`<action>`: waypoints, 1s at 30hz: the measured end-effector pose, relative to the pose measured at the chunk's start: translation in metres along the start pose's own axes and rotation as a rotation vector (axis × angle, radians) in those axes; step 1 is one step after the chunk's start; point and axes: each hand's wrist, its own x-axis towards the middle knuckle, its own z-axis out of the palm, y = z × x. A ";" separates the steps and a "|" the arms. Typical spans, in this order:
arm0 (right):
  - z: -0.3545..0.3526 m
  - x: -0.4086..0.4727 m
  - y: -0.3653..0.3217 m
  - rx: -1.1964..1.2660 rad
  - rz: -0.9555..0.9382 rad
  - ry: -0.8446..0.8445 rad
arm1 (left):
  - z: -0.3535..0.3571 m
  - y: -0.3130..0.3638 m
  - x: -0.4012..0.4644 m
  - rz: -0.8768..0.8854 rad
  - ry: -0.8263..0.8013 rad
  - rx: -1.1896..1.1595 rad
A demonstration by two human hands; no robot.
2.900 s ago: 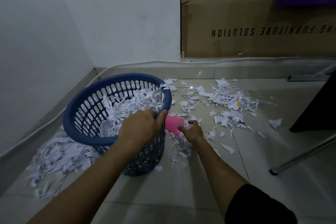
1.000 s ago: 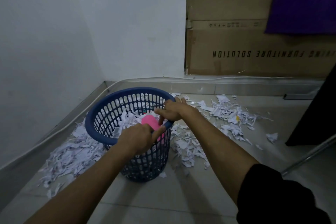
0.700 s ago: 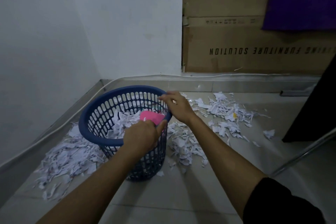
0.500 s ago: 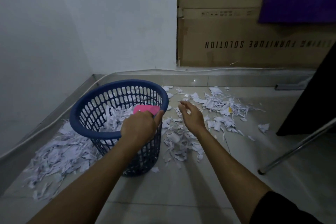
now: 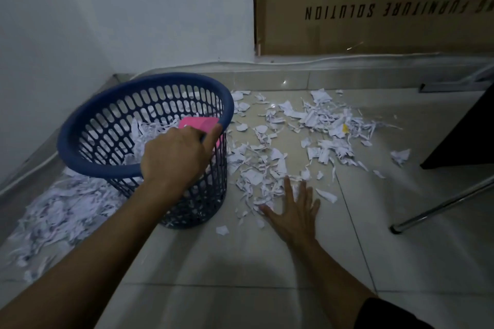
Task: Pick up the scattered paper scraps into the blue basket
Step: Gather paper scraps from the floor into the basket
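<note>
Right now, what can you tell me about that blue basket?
The blue basket looks like plastic, round, with a thick smooth rim and slotted lattice walls. It stands tilted on the tiled floor near the wall corner, partly filled with white paper scraps and a pink piece. The left hand grips its near rim.

Both arms reach forward, one hand curled, one spread flat.

The left hand (image 5: 176, 156) is out ahead with fingers curled over in a grip and thumb pointing up and right. The right hand (image 5: 292, 209) lies palm-down and low, fingers straight and splayed, forearm angled in from the lower right.
</note>
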 end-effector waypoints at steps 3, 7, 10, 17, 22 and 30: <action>0.012 0.014 -0.022 -0.029 -0.058 -0.008 | 0.003 0.002 0.006 -0.011 0.006 0.004; 0.028 0.032 -0.041 -0.109 -0.029 -0.056 | 0.004 0.002 0.007 0.002 0.025 0.000; 0.037 0.035 -0.041 -0.213 -0.067 0.057 | 0.005 0.001 0.004 0.002 0.034 0.018; 0.038 0.032 -0.038 -0.261 -0.165 0.232 | 0.005 0.000 0.002 -0.008 0.014 -0.001; 0.010 0.034 -0.024 -0.003 -0.113 0.047 | 0.000 0.004 0.000 -0.020 -0.011 -0.020; -0.064 0.042 -0.045 0.314 -0.047 0.001 | -0.006 0.009 -0.009 -0.008 -0.042 -0.027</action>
